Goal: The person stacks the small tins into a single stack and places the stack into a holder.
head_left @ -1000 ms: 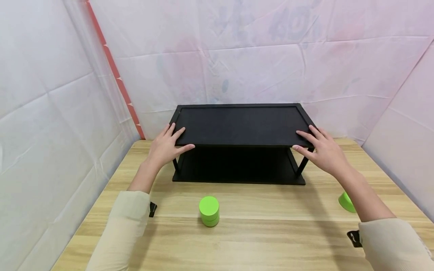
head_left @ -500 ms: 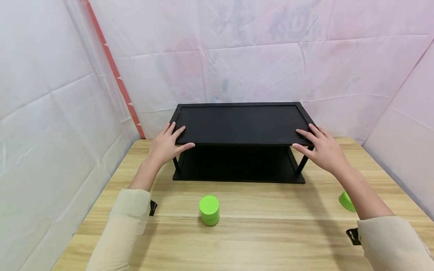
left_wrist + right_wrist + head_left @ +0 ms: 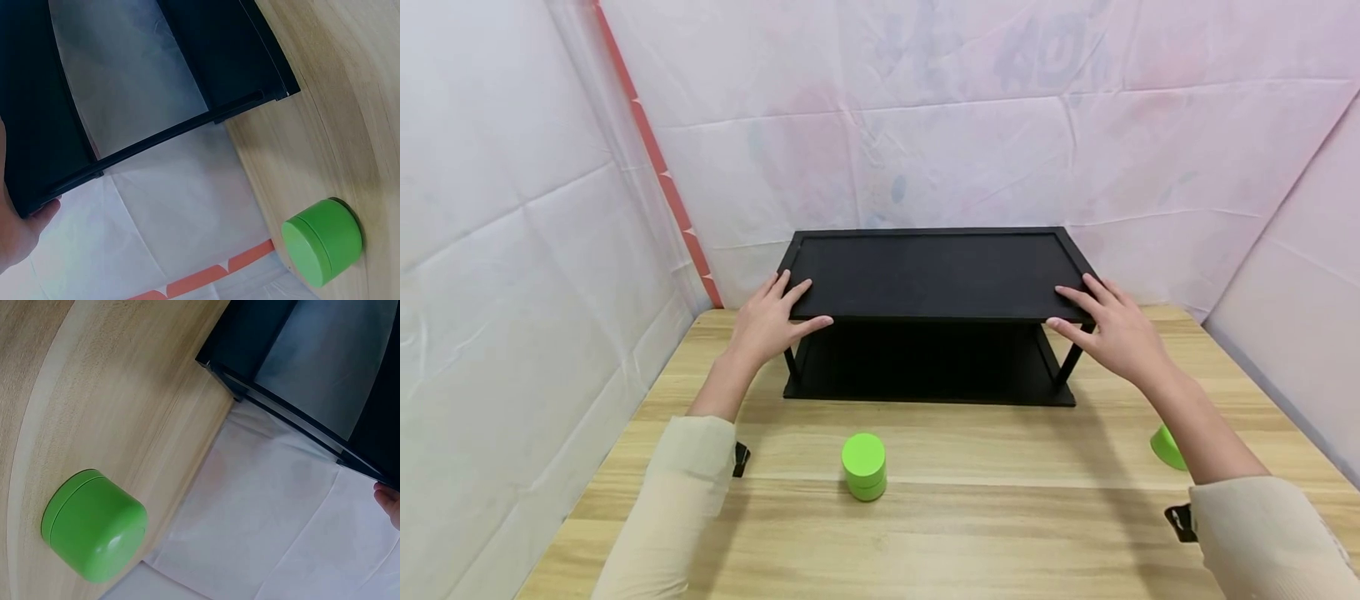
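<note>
A black two-tier shelf (image 3: pixel 925 275) stands at the back of the table. My left hand (image 3: pixel 763 323) rests on the top board's left front corner, fingers spread, thumb along the front edge. On the right front corner lies my right hand (image 3: pixel 1116 333), likewise spread, its thumb at the front edge. In the left wrist view the thumb (image 3: pixel 45 215) touches the end of the top board. The right wrist view shows only fingertips (image 3: pixel 389 501) beside the shelf (image 3: pixel 231 344). A green lidded jar (image 3: pixel 864 467) stands in front of the shelf.
Another green jar (image 3: pixel 1167 448) is partly hidden by my right forearm. A green lidded jar (image 3: pixel 322 240) appears in the left wrist view, and one (image 3: pixel 94 525) in the right. White sheeting (image 3: pixel 925 158) surrounds the wooden table (image 3: pixel 970 533) at the back and sides.
</note>
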`<state>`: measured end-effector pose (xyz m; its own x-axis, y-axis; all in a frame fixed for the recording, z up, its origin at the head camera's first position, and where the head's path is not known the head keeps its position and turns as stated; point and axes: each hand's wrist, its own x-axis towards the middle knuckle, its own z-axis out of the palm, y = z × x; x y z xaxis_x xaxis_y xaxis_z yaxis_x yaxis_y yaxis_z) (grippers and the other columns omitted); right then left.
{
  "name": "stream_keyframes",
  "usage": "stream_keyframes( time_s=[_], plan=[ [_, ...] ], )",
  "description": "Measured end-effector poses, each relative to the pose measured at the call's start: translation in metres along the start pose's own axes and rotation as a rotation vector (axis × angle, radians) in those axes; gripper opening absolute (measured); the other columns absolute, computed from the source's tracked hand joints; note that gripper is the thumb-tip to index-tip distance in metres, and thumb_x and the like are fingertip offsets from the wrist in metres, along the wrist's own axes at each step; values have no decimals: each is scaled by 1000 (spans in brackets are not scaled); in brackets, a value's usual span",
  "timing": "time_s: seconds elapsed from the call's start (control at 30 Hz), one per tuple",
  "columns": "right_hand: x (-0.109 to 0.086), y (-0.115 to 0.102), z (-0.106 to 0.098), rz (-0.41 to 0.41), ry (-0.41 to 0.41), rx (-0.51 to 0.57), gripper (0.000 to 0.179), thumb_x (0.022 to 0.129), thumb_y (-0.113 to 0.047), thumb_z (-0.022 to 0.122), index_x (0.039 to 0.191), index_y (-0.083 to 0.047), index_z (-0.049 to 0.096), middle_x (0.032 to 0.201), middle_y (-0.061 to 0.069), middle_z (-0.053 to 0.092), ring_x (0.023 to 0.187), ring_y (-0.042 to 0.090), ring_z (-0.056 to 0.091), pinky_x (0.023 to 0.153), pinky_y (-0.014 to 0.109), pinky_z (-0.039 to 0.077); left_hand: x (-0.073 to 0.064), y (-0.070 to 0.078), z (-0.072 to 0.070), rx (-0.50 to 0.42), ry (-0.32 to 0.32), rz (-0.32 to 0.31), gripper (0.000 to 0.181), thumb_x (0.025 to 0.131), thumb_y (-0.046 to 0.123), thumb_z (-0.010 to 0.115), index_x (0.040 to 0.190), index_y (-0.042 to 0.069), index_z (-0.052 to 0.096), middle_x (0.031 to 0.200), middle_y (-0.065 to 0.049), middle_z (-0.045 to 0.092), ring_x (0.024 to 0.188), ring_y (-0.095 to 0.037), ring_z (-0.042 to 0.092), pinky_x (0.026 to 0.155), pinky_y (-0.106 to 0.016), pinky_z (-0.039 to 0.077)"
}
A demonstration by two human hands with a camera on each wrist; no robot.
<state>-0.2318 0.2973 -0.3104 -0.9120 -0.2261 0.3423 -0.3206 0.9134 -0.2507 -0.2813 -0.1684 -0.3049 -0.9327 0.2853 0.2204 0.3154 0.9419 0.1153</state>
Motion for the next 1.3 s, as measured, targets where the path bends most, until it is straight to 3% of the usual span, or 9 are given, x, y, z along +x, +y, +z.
stream_keyframes(
  time_s=[1.03,1.3],
  plan=[
    [-2,2,-2,-10,13,3,61,89,-48,55,134,-8,46,143,27,23,131,42,16,98,63,17,-6,5,-1,5,32,-10,86,78,73,44,143,17,36,147,-18,21,135,-33,14,105,-49,21],
    [-1,3,1,-18,55,-21,60,88,-48,56,133,-8,48,143,25,26,128,46,21,97,63,19,-6,5,-1,-11,38,-18,87,77,74,44,142,16,37,147,-16,22,135,-32,15,106,-49,18]
  ],
)
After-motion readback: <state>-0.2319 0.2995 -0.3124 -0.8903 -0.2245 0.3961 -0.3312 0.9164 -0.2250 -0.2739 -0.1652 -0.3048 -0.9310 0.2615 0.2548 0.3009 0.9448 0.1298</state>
